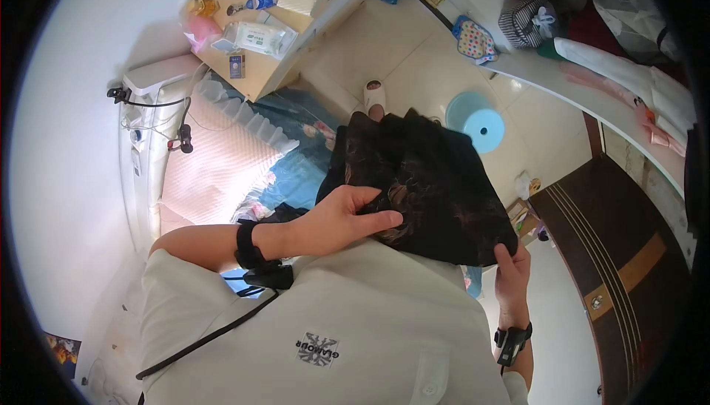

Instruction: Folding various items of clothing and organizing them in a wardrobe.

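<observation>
A black garment with a faint brownish pattern (427, 183) is spread in front of my body, its exact kind unclear. My left hand (344, 219) pinches its fabric near the middle of the close edge, between thumb and fingers. At the garment's lower right corner, my right hand (511, 263) grips the edge with the thumb on top. Both wrists wear black straps with small devices. Another piece of dark cloth (283, 213) lies on the bed beyond my left forearm.
A bed with a pink pillow (216, 166) and blue floral sheet (294, 175) is at left. Behind it stands a cluttered wooden cabinet (294, 66). A light blue plastic stool (471, 122) is on the tiled floor. Shelving (560, 86) and a dark brown door (615, 272) border the right.
</observation>
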### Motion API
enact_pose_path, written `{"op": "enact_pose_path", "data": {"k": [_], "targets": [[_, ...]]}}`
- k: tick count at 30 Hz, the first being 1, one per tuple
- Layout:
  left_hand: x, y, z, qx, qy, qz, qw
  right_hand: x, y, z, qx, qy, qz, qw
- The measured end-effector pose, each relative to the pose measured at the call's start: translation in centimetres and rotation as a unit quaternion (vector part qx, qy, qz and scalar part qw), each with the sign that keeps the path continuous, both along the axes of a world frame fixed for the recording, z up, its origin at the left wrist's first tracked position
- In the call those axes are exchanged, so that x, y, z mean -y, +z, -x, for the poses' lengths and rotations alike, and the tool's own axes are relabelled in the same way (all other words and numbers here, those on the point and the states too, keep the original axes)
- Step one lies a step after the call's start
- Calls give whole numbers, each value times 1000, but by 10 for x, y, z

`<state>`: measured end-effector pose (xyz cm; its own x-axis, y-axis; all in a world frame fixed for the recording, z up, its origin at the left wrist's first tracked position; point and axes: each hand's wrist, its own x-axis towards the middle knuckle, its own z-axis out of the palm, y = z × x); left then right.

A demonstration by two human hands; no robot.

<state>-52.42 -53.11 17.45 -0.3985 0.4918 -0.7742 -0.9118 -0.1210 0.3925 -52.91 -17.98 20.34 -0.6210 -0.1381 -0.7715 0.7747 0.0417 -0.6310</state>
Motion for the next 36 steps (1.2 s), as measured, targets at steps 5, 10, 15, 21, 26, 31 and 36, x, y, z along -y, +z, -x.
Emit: {"op": "enact_pose_path", "data": {"k": [5, 10, 15, 21, 26, 31, 36], "targets": [[-10, -18, -12, -56, 97, 103, 988, 20, -16, 9, 110, 115, -71, 985], [10, -8, -9, -271, -52, 136, 952, 39, -23, 8, 133, 44, -58, 988], [14, -3, -12, -329, -86, 216, 915, 47, -22, 6, 119, 50, -55, 990], [25, -11, -20, -338, -197, 265, 881, 48, -19, 12, 23, 420, -207, 883], [27, -10, -13, -349, -269, 253, 861, 56, -9, 24, -117, 519, -244, 811], [37, -27, -22, -525, -127, 177, 823, 59, -5, 38, -169, 586, -238, 756], [36, -11, -9, -379, -252, 144, 878, 64, -2, 53, -425, 607, -237, 628]]}}
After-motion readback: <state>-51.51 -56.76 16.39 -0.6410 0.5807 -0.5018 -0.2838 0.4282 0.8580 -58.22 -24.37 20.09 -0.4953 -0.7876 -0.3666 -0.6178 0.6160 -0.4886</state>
